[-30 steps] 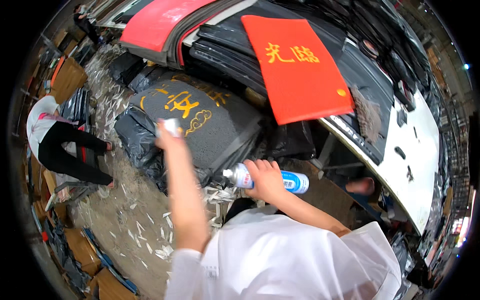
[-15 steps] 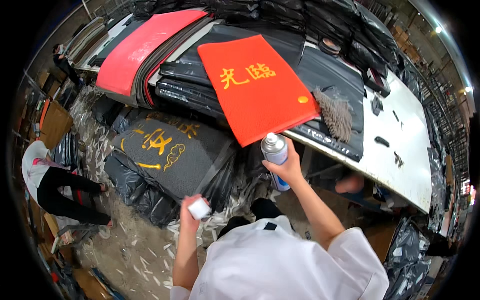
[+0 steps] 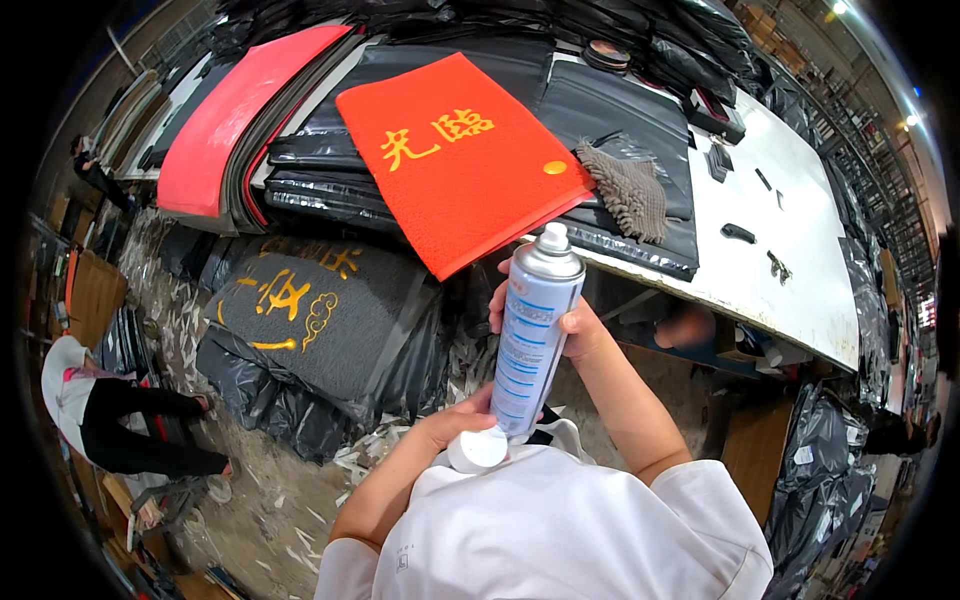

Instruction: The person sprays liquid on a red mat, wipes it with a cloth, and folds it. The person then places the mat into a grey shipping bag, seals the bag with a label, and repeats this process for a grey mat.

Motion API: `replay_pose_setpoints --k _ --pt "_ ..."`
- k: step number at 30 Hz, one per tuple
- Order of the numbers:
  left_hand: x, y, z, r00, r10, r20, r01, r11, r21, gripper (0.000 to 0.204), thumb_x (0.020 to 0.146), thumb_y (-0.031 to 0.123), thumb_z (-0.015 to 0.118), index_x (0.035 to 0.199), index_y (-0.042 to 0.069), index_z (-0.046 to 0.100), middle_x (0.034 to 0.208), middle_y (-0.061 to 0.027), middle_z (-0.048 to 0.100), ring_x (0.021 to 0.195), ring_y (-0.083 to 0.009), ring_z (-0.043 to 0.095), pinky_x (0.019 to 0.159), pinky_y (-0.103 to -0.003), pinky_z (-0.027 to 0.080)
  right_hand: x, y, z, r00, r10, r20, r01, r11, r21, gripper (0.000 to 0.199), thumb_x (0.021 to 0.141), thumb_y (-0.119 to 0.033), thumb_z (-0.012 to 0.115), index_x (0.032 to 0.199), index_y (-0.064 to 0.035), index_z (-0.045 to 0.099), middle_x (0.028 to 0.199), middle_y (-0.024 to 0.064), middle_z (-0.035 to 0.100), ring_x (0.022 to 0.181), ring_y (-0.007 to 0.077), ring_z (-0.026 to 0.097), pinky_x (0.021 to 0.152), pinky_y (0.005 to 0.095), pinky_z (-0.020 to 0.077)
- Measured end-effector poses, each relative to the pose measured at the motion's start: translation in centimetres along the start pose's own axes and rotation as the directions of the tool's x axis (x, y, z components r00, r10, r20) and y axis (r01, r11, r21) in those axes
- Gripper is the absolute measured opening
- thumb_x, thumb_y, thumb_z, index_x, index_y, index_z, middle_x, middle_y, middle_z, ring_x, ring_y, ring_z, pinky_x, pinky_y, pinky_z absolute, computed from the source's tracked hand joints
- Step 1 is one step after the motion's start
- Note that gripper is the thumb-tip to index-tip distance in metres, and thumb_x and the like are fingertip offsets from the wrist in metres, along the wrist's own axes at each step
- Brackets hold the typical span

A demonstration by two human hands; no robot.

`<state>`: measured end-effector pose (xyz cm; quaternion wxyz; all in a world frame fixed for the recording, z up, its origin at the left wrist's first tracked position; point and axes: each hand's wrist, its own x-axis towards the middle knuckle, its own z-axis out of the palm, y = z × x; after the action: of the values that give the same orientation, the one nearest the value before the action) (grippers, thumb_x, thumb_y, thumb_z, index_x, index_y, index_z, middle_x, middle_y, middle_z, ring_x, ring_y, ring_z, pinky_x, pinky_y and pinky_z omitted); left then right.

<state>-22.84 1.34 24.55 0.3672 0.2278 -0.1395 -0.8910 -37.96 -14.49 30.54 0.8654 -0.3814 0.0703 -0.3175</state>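
A white and blue spray can (image 3: 530, 345) stands upright, slightly tilted, in front of my chest, its white nozzle uncovered. My right hand (image 3: 584, 328) is wrapped around its upper part, fingers showing on both sides. My left hand (image 3: 450, 424) is closed on a white cap (image 3: 478, 450) beside the can's base; its fingertips are partly hidden behind the can. Just beyond the can, a red mat (image 3: 470, 170) with yellow characters and a yellow dot lies on black wrapped stacks. A grey shaggy cloth (image 3: 628, 192) rests at the mat's right corner.
The white table (image 3: 805, 250) carries a black-handled tool (image 3: 738, 233) and keys (image 3: 777, 266). Pink mats (image 3: 235, 130) are piled at the left. A dark grey mat (image 3: 330, 310) lies on a low wrapped stack. Another person (image 3: 120, 410) bends over at the far left.
My right hand has brought the spray can closer and higher. My left hand has moved right with the cap, up to the can's base. The whole view has shifted slightly.
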Motion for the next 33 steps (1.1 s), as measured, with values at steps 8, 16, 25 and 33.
replay_pose_setpoints --k 8,16,25,33 --pt "1.2 -2.2 -0.6 1.0 -0.006 0.024 0.012 0.971 -0.238 0.086 0.075 0.017 0.067 0.145 0.009 0.017 0.138 -0.0255 0.038 0.068 -0.0336 0.065 0.062 -0.039 0.057 -0.6 -0.9 -0.2 0.999 -0.045 0.022 0.047 0.993 -0.111 0.103 0.055 -0.05 0.079 0.135 -0.0018 0.036 0.122 0.0185 0.053 0.106 0.0295 0.057 0.09 0.0409 0.0462" --pt "0.7 -1.0 -2.4 0.714 0.641 -0.282 -0.445 0.727 0.523 0.076 0.075 0.005 0.059 0.139 0.004 0.019 0.133 -0.0168 0.037 0.118 -0.0269 0.043 0.096 -0.038 0.037 -0.6 -1.5 2.0 0.933 -0.316 -0.172 0.202 0.855 -0.478 0.109 0.067 -0.02 0.08 0.148 -0.0109 0.007 0.132 0.0136 0.042 0.123 0.0257 0.045 0.103 0.0406 0.0342" --pt "-3.0 1.0 -3.0 0.834 0.46 -0.306 -0.375 0.878 0.298 0.073 0.075 0.006 0.049 0.143 0.007 0.023 0.14 -0.0184 0.034 0.105 -0.0205 0.054 0.09 -0.029 0.042 -0.1 -2.0 1.5 0.916 -0.35 -0.196 0.246 0.877 -0.413 0.105 0.069 -0.016 0.072 0.148 -0.0113 0.004 0.118 0.0155 0.054 0.108 0.0243 0.057 0.095 0.0375 0.0424" --pt "-7.7 2.6 -11.6 0.503 0.147 -0.852 0.856 0.052 0.514 0.057 0.088 0.046 0.05 0.121 0.0 0.053 0.104 -0.0257 0.063 0.1 -0.0399 0.059 0.087 -0.043 0.045 -3.4 -2.7 -4.8 0.799 -0.598 -0.066 -0.261 -0.246 -0.933 0.085 0.068 -0.029 0.075 0.14 -0.0109 0.034 0.128 0.0183 0.047 0.099 0.0362 0.059 0.076 0.0395 0.0521"
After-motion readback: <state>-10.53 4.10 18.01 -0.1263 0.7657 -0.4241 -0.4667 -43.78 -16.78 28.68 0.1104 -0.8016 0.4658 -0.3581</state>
